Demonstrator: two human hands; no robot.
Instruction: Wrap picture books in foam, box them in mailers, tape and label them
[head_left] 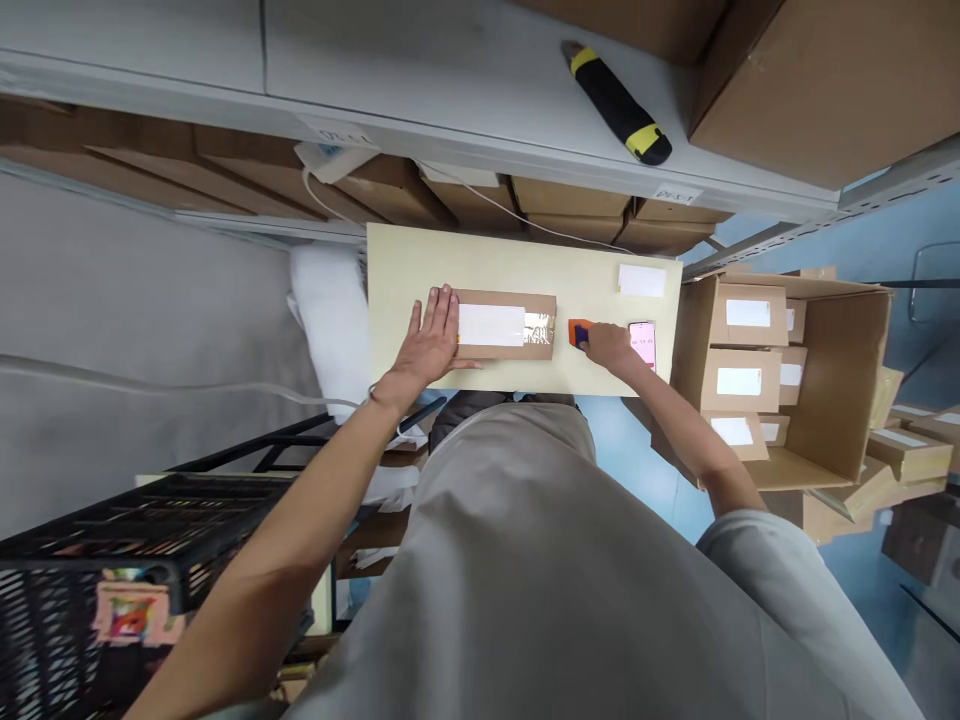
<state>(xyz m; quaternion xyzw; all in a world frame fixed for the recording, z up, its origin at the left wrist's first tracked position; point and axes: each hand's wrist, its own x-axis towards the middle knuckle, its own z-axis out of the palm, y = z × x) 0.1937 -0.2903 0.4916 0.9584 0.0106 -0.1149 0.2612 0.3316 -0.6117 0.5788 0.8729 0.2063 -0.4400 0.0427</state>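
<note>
A long brown carton (541, 350) lies on the pale yellow table (517, 262), with a white label (491, 325) and shiny clear tape on its top near the right end. My left hand (431, 338) rests flat on the carton's left end, fingers stretched, thumb along the near side. Just right of the carton, my right hand (606, 345) is closed around an orange and dark blue tool (577, 332), which does not touch the carton. Beside my right hand a phone (643, 343) with a lit pink screen lies on the table.
A white slip (641, 281) lies at the table's back right. To the right stands a large open carton (832, 390) holding several labelled boxes. A yellow and black cutter (619, 105) lies on the grey shelf (450, 60) above. A black crate (150, 540) is at lower left.
</note>
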